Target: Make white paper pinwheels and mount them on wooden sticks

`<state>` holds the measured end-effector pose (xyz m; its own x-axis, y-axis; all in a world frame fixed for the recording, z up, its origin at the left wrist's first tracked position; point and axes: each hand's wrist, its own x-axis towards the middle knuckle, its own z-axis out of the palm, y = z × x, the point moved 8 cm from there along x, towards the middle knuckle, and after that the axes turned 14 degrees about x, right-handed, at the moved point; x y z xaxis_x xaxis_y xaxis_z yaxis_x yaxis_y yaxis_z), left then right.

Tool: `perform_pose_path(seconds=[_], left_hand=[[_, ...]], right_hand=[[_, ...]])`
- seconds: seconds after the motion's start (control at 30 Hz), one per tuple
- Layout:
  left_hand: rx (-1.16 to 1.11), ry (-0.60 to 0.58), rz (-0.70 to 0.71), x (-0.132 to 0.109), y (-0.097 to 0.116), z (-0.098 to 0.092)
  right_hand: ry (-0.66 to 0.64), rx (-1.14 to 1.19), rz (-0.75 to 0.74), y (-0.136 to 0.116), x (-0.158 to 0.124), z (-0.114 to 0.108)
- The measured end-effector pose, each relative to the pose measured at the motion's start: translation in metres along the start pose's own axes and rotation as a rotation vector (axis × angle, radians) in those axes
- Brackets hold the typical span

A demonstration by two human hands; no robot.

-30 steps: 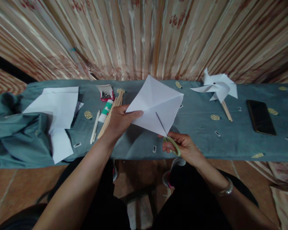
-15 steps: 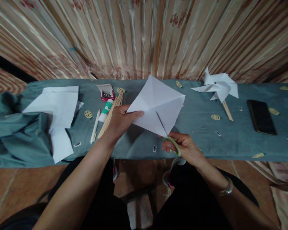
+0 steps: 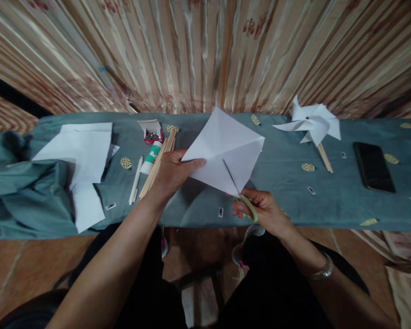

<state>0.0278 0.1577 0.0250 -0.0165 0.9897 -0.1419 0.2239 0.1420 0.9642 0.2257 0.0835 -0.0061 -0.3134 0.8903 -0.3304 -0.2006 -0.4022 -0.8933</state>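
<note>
A creased white sheet of paper (image 3: 222,137) is held above the table, its corners pointing up, right and down. My left hand (image 3: 174,171) grips its left corner, thumb on top and fingers hidden beneath. My right hand (image 3: 260,208) is closed on the pale green handles of a pair of scissors (image 3: 248,208) at the lower corner. One dark blade lies over the paper, running from that corner toward the middle; the other blade is out of sight under the sheet.
Left of the paper lie wooden sticks (image 3: 154,171), a glue stick (image 3: 152,157), a white pen (image 3: 136,180), an open box of pins (image 3: 152,135) and white paper pieces (image 3: 89,155). To the right are a paper pinwheel (image 3: 313,121) on sticks and a black phone (image 3: 373,167). A curtain (image 3: 205,55) hangs behind.
Almost nothing differs. The paper, the scissors and both hands stay in nearly the same place.
</note>
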Motion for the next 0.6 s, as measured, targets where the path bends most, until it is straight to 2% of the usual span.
perform_pose_path(seconds=[0.43,0.6], left_hand=[[-0.009,-0.005,-0.001,0.0016,-0.0026,0.0009],[-0.011,0.002,-0.009,0.0011,-0.003,0.0011]], right_hand=[[-0.025,0.017,0.013,0.003,0.0002,-0.0007],[-0.077,0.0,0.034,0.0065,-0.0017,0.0025]])
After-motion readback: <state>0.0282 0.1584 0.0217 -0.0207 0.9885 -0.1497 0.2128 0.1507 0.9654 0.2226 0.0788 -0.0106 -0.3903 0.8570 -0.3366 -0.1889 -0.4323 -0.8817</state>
